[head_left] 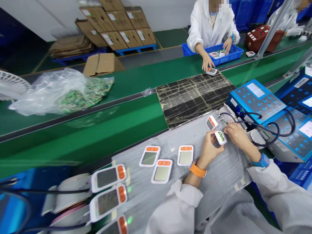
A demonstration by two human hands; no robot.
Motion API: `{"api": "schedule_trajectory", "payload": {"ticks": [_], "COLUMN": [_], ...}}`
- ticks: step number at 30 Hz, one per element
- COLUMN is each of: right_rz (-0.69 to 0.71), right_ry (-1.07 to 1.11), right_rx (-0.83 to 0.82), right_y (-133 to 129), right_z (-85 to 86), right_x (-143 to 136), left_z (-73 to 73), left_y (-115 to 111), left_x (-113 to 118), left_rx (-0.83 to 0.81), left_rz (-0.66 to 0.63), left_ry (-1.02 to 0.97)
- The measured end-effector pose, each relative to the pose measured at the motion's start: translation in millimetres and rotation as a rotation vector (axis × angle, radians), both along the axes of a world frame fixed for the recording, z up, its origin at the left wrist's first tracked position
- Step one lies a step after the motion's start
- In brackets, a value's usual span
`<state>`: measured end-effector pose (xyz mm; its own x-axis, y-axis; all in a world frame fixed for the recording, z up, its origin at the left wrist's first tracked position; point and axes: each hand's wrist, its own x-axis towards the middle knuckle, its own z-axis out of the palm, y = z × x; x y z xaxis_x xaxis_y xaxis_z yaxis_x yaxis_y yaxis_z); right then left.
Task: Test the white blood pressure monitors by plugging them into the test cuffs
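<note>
Work surface was a grey-covered board point(142, 195), taped in places, beside a green belt point(131, 120). A black panel point(195, 94), crossed with strips of tape, lay between the board and a far green bench point(146, 73). Behind, brown cartons point(117, 22) stood stacked on a blue pallet point(136, 50), with flattened cardboard point(71, 47) to their left. White fan point(12, 86) at the left edge. Blue testers point(259, 97) with looped dark cables point(278, 128) stood on the right; beyond them, a red-brown box point(260, 39) with buttons.

A clear plastic bag point(48, 91) of green circuit boards point(85, 94) lay far left. A blue bin point(230, 58) on the far side held white-and-orange units and wiring, before a co-worker point(211, 29) in a white coat. That person had one hand over the bin, the other on a unit point(211, 71) at the panel's far edge.

Three loose monitors point(161, 171) lay screens up mid-board; three more point(108, 201) were lined up near left. Left hand point(209, 146), orange strap at the wrist, was partly closed, thumb and fingers gripping a small white device point(220, 137) over the board's right part, a green patch showing on it. Another monitor point(211, 123) was just beyond. Right hand point(236, 133) had its fingers bent, tips close by the device's right edge; could not tell whether they pinched anything.
</note>
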<state>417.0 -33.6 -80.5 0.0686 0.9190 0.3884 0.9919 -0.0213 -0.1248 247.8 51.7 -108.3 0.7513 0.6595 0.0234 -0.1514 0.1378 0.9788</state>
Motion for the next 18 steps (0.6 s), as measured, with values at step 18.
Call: {"api": "schedule_trajectory", "payload": {"ticks": [18], "right_rz": [0.062], "right_ry": [0.073], "right_rx": [-0.074], "right_y": [-2.1], "right_z": [0.8], "right_x": [1.8], "left_z": [-0.2], "left_y": [1.9], "left_x": [3.0], "left_rx": [0.072], "left_rz": [0.001], "left_ry": [0.032]}}
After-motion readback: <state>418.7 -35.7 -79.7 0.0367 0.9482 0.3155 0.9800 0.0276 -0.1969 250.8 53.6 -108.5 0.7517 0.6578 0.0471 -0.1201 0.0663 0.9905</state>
